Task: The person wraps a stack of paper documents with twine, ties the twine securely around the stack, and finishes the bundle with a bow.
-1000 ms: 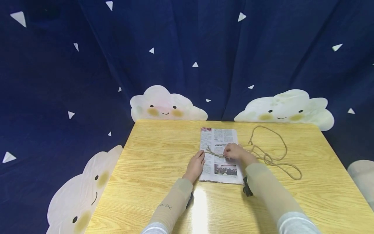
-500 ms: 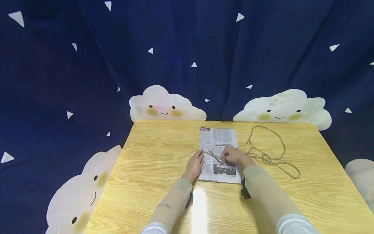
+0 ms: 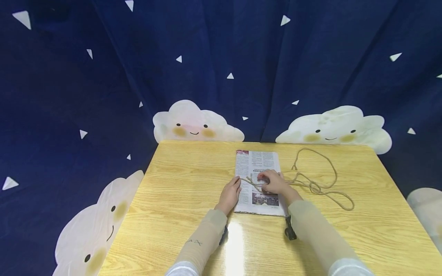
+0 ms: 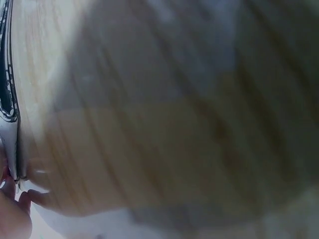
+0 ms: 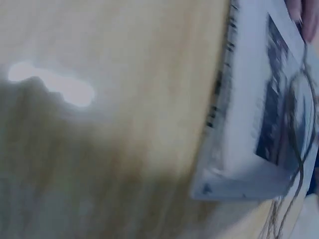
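Note:
A folded newspaper (image 3: pixel 257 207) lies flat on the table, with a thin tan rope (image 3: pixel 312 186) running across its middle. At the paper's left edge my left hand (image 3: pixel 229 196) pinches the rope where it reaches that edge; in the left wrist view its fingers (image 4: pixel 15 214) show at the folded side of the newspaper (image 4: pixel 9 99). My right hand (image 3: pixel 274 182) is over the paper's right half, thumb and forefinger spread apart above the rope. Loose strands lie just left of these fingers. In the right wrist view the rope (image 5: pixel 299 164) loops over the newspaper's printed photo (image 5: pixel 273 94).
Slack rope spreads in loops on the wooden table (image 3: pixel 186 180) to the right of the newspaper. A dark blue curtain (image 3: pixel 214 50) with white cloud shapes hangs behind the table. Black wrist devices (image 3: pixel 290 229) sit under the forearms.
My right hand shifted slightly left and nearer with the rope, then its thumb and forefinger parted from it. The rope's knotted end moved right. The left hand stayed at the paper's edge.

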Tool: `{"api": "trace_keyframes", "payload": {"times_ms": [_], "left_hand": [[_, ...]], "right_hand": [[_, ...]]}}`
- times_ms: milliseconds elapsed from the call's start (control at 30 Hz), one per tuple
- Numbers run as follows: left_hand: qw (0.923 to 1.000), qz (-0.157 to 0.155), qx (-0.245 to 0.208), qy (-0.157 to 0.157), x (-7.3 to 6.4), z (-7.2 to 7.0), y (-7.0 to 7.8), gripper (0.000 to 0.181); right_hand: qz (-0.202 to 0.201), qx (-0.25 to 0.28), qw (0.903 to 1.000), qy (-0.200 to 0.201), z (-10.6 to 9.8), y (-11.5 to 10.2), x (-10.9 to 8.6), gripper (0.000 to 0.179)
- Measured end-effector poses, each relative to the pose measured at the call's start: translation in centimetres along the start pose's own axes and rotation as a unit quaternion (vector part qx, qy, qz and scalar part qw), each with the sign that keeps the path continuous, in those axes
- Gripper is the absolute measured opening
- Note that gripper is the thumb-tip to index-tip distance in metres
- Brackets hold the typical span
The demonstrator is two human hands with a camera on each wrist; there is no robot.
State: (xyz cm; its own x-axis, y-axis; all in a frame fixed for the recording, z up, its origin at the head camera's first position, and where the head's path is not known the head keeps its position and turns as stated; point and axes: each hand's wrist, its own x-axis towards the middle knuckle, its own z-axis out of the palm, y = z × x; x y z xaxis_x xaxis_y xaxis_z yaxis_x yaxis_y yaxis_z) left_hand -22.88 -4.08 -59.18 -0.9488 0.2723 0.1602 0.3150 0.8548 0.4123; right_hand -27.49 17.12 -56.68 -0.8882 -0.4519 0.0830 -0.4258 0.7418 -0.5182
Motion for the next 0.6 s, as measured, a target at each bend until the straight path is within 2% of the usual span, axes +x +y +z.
{"api": "trace_keyframes", "payload": {"times_ms": [67,133,200,267,367,433,500,600], "left_hand": [[1.0000,0.002,-0.003,0.002,0.0,0.0,-0.1,0.039],[0.9999,0.006,-0.005,0.006,0.0,0.1,-0.1,0.038],[0.9999,0.010,-0.008,0.010,0.0,0.1,-0.2,0.039],[0.9998,0.011,-0.009,0.010,0.0,0.1,-0.2,0.039],[0.9998,0.012,-0.012,0.008,0.0,0.0,-0.2,0.039],[0.9998,0.012,-0.012,0.007,0.0,0.0,-0.2,0.039],[0.9998,0.014,-0.012,0.009,0.0,-0.1,-0.2,0.038],[0.9997,0.018,-0.010,0.009,0.0,-0.3,-0.2,0.038]], "right_hand": [[-0.025,-0.003,0.9987,0.045,0.3,-0.7,-0.1,0.015],[-0.043,-0.019,0.9967,0.066,0.6,-1.5,-0.3,0.007],[-0.039,-0.043,0.9963,0.063,0.9,-2.5,-0.6,0.006],[-0.010,-0.065,0.9971,0.039,1.3,-3.2,-0.9,0.008],[0.031,-0.093,0.9948,0.026,2.0,-3.9,-1.2,0.007],[0.051,-0.097,0.9936,0.028,2.4,-4.1,-1.4,0.006],[0.054,-0.092,0.9936,0.038,2.7,-4.3,-1.6,0.005],[0.052,-0.076,0.9953,0.031,2.8,-4.3,-1.9,0.004]]}}
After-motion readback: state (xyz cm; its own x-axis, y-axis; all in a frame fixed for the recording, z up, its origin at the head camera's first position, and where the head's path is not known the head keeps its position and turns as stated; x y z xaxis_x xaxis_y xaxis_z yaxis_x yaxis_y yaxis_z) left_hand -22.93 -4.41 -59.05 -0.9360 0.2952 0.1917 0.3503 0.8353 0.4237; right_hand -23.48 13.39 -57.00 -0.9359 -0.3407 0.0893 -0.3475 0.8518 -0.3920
